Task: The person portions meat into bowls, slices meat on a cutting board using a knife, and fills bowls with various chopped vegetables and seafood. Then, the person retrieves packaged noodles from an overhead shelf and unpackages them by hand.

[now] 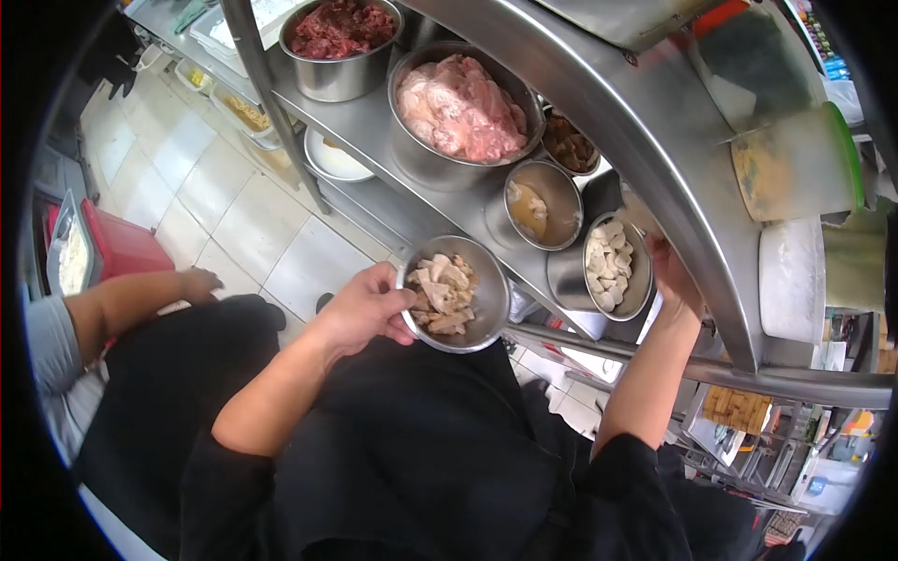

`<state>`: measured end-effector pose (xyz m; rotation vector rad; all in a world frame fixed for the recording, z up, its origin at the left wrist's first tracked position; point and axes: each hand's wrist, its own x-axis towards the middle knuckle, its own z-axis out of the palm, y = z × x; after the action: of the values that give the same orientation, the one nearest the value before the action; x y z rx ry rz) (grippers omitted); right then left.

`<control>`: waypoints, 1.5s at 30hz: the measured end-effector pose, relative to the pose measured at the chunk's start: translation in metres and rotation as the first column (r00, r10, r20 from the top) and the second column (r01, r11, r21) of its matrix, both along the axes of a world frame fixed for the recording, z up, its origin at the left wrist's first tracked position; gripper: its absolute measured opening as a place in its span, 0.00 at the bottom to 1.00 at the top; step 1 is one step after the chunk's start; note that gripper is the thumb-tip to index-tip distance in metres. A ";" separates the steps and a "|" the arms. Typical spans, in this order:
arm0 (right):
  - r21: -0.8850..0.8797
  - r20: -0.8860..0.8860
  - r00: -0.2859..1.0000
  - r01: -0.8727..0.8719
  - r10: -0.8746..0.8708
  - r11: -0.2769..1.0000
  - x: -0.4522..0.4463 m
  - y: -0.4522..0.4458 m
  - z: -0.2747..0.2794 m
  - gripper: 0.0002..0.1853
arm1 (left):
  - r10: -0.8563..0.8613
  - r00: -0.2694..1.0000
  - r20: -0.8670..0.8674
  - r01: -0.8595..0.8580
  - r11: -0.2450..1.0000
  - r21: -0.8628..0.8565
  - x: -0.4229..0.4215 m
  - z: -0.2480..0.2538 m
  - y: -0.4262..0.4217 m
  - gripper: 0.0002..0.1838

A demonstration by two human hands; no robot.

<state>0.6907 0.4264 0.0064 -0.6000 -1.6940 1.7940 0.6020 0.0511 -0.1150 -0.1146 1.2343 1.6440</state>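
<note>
My left hand (369, 309) grips the rim of a round metal bowl (496, 309), thumb on the inside edge. Cooked-looking pale brown meat pieces (444, 294) lie in this bowl, which is held in front of the shelf. My right hand (675, 276) is beside a metal container (566, 280) of whitish slices (608, 266). Its fingers are bent and partly hidden near a translucent piece (641, 213); what they hold, I cannot make out.
On the metal shelf (369, 126) stand pots with ground red meat (341, 30), pink raw meat (458, 107), brown pieces (568, 145) and yellowish liquid (526, 210). A curved steel bar (617, 112) crosses above. At left is another person's arm (140, 304) near a red bin (131, 243).
</note>
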 end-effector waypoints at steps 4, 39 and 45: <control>-0.007 0.252 0.859 -0.460 0.447 0.888 0.002 -0.086 -0.016 0.08 | -0.023 1.000 -0.005 0.024 0.998 0.060 0.000 0.016 0.009 0.10; 0.574 0.316 0.734 -0.653 0.601 0.495 -0.095 -0.241 -0.055 0.15 | 0.820 0.463 -0.336 -0.812 0.544 0.210 -0.165 0.061 -0.239 0.06; 0.492 0.382 0.669 -0.731 0.637 0.473 -0.202 -0.320 -0.107 0.15 | 0.876 0.211 -0.434 -0.889 0.357 0.288 -0.390 0.064 -0.348 0.08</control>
<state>0.4890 0.1062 -0.1005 0.3386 -2.7275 1.4800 0.2120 -0.2974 -0.0514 -0.5118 1.7799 2.8456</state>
